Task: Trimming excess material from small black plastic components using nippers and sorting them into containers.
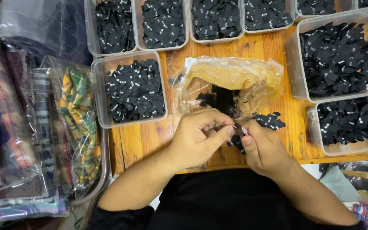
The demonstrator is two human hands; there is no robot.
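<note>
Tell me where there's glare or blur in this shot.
Head view: glare on the plastic bag and on the wrapped fabrics at left; the hands, left and right, look slightly soft; the tubs bow near the edges; lighting is even.

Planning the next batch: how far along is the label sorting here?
Done: the clear tubs around the wooden table already hold heaps of black labels. In hand: the left hand and right hand pinch one label together. Left: a loose pile and more in the plastic bag.

Black labels (135, 89) (white-printed) fill clear tubs (100, 91) on an orange-brown wooden table (273, 47).
</note>
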